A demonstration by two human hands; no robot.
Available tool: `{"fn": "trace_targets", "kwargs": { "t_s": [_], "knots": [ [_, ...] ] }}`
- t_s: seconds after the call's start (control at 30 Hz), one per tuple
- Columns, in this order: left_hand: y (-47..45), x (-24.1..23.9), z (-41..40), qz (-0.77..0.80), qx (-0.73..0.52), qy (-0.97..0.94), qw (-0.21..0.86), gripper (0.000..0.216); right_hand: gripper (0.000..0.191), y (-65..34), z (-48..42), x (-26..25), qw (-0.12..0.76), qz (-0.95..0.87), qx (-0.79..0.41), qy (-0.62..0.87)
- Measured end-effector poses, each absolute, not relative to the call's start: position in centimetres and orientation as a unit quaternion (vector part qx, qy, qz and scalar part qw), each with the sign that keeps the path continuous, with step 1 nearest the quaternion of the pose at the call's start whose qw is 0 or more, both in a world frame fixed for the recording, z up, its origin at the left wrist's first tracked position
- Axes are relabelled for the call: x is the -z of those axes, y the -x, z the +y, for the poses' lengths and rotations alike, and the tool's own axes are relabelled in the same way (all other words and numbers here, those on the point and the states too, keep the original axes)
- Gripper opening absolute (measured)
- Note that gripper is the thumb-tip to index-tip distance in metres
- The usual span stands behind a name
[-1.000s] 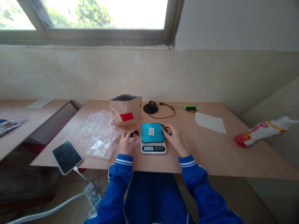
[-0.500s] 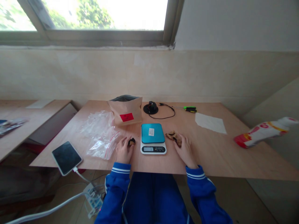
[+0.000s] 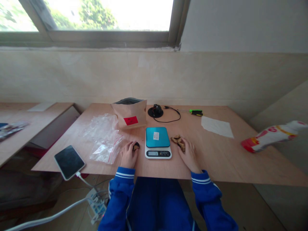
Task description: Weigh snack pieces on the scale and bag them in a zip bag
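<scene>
A kitchen scale (image 3: 157, 137) with a blue-green top and a small lit display lies between my hands; nothing rests on its platform. To its left my left hand (image 3: 129, 155) lies on the table, fingers closed around a dark brown and tan dried piece (image 3: 136, 146). On the right, several tan, wrinkled dried pieces (image 3: 176, 140) lie beside the scale. My right hand (image 3: 190, 155) has its thumb and fingers curled about the nearest of them, partly covering it. The pieces look like dried mushroom, but I cannot tell surely.
Behind the scale stands an open kraft pouch (image 3: 130, 118) with a red label. Clear plastic zip bags (image 3: 103, 138) and a charging phone (image 3: 69, 162) lie left. Farther back are a black round-based device (image 3: 156, 111), screwdrivers (image 3: 196, 113), white paper (image 3: 216, 126) and a bottle (image 3: 269, 138).
Both hands stay in nearly the same places. My left fingers have shifted slightly over the dark piece, and the piece under my right fingers has turned a little.
</scene>
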State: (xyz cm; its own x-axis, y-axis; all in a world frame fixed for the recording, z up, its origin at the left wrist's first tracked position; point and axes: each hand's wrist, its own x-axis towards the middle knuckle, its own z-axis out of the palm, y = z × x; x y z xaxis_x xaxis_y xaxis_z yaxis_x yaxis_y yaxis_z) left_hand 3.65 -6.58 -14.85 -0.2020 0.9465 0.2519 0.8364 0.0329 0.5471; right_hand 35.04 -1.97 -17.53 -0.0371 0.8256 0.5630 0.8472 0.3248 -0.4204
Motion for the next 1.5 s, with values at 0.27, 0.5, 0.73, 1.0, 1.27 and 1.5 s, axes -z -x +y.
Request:
{"fn": "trace_targets", "kwargs": {
  "t_s": [0.27,0.5,0.73,1.0,1.27,1.5],
  "knots": [
    [-3.6,14.9,-6.6,0.707,-0.324,-0.622,0.090,0.038,0.035,-34.9,-2.2,17.0,0.378,-0.693,0.022,0.613],
    [-5.6,13.4,-5.6,0.666,-0.401,-0.622,0.095,0.033,0.025,-34.9,-2.6,16.3,0.397,-0.673,-0.004,0.624],
    [-9.2,12.1,-3.7,0.635,-0.315,-0.693,0.135,0.038,0.025,-34.8,-2.5,16.1,0.455,-0.653,-0.092,0.598],
    [-6.0,12.6,-6.2,0.706,-0.308,-0.627,0.114,0.042,0.020,-29.9,-2.1,11.6,0.462,-0.717,-0.145,0.502],
    [-3.3,13.9,-7.7,0.731,-0.258,-0.623,0.105,0.038,0.028,-28.0,-0.8,12.0,0.379,-0.794,-0.129,0.458],
    [-3.2,14.1,-5.7,0.680,-0.328,-0.651,0.079,0.020,0.038,-33.4,0.2,13.3,0.382,-0.750,-0.066,0.536]
  ]
}}
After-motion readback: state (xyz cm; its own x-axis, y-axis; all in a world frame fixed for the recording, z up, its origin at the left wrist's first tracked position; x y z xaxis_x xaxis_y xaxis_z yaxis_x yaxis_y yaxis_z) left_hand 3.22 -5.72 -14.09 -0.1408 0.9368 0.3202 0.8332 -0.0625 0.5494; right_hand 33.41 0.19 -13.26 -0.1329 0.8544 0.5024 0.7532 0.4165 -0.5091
